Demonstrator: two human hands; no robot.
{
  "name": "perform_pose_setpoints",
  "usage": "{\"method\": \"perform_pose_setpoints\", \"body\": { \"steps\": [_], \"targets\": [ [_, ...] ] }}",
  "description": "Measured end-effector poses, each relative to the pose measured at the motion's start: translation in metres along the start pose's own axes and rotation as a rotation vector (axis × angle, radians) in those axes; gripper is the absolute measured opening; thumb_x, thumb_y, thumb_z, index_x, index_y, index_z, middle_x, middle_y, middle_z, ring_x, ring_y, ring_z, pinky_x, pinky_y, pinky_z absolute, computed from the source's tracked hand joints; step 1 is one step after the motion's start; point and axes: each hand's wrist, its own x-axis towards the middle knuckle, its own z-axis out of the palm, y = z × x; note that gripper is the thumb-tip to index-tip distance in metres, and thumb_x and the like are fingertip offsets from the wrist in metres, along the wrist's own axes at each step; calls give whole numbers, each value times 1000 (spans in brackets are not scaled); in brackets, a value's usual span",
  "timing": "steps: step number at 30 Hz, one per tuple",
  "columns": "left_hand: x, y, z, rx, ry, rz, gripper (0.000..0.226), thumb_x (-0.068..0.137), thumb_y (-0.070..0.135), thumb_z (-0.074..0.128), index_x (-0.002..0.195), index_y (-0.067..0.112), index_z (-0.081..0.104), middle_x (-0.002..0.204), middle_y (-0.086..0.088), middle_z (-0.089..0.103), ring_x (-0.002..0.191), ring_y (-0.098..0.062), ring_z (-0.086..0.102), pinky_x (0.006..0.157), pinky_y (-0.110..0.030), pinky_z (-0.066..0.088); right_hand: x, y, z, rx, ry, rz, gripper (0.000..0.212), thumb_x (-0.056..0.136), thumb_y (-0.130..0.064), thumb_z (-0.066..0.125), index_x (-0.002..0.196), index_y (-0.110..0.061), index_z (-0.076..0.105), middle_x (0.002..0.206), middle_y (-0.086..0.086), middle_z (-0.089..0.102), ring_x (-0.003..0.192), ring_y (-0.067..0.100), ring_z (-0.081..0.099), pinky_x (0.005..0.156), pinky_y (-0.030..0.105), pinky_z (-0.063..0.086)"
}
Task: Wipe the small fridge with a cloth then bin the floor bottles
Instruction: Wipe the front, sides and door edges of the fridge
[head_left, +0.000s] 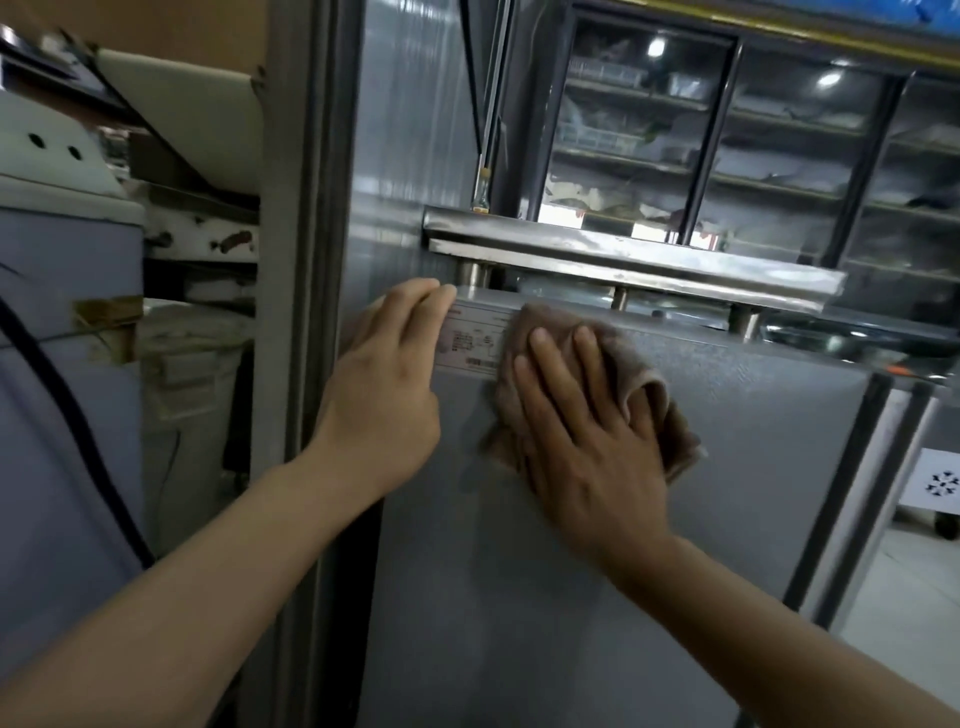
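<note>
The small grey fridge (727, 467) fills the middle of the view, with a white rating label (470, 338) near its upper left corner. My right hand (582, 431) lies flat on a crumpled brown cloth (670, 415) and presses it against the fridge's side, just right of the label. My left hand (384, 384) grips the fridge's upper left corner, fingers curled over the top edge. No floor bottles are in view.
A steel shelf (623, 254) on short posts sits over the fridge top. Behind it stand glass-door display coolers (727, 130). A tall grey panel (311, 260) rises at the left, with stacked appliances (67, 260) and a black cable (78, 426) beyond. Tiled floor (914, 597) shows at right.
</note>
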Motion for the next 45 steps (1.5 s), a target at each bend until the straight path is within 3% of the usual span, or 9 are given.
{"method": "perform_pose_setpoints", "body": {
  "steps": [5,12,16,19,24,26,31,38,45],
  "targets": [
    [-3,1,-15,-110,-90,-31,78,80,-6,48,148,17,19,156,5,14,143,-13,16,116,-24,16,-60,-17,8,75,-239,-399,68,85,-20,50,149,-18,26,159,-1,12,146,22,12,97,39,36],
    [-35,-8,-54,-162,97,-41,68,81,-6,57,140,20,36,148,5,36,131,1,30,100,6,13,58,-21,-7,54,-52,-104,60,94,-34,44,148,-17,27,157,6,21,146,28,14,112,51,18],
    [-50,-17,-54,-118,81,-83,60,79,-7,58,132,15,46,143,0,42,130,-5,34,102,2,14,81,-39,-1,29,-35,-63,55,97,-43,29,144,-15,38,154,7,31,144,33,21,111,53,16],
    [-62,-20,-49,-108,59,-143,57,80,-7,58,132,15,46,145,-1,40,135,-14,34,110,-19,20,69,-43,8,-59,-79,-241,54,92,-42,44,141,-19,42,155,5,28,145,34,16,110,53,15],
    [-73,-20,-55,-91,31,-158,57,81,-5,58,132,16,46,144,0,40,135,-15,34,111,-26,23,28,-70,27,-74,-398,-435,50,94,-32,40,143,-24,37,157,4,22,146,31,8,112,54,19],
    [-78,-19,-58,-90,5,-147,56,81,-4,57,132,16,46,143,0,40,135,-14,33,111,-26,22,-7,-86,32,-126,-457,-540,48,93,-30,35,140,-28,44,153,-2,32,143,21,25,116,47,15],
    [-88,-22,-54,-116,-46,-122,56,84,-3,55,135,16,42,144,1,40,135,-10,32,107,-16,18,-13,-59,14,-115,-281,-555,56,87,-38,50,142,-27,43,151,-6,33,139,22,33,102,41,29],
    [-100,-15,-8,-283,-99,-283,72,88,1,53,147,23,17,150,4,31,135,-6,30,106,-15,19,26,-25,10,-68,25,-155,57,96,-42,41,147,-19,32,155,0,18,145,22,8,117,46,-8],
    [-116,-8,23,-219,-205,-233,83,87,0,51,149,30,4,158,5,3,139,-11,18,104,-16,16,-100,-52,31,-63,-212,-458,57,87,-21,41,144,-20,36,153,-3,29,139,25,33,98,44,25]
  ]
}}
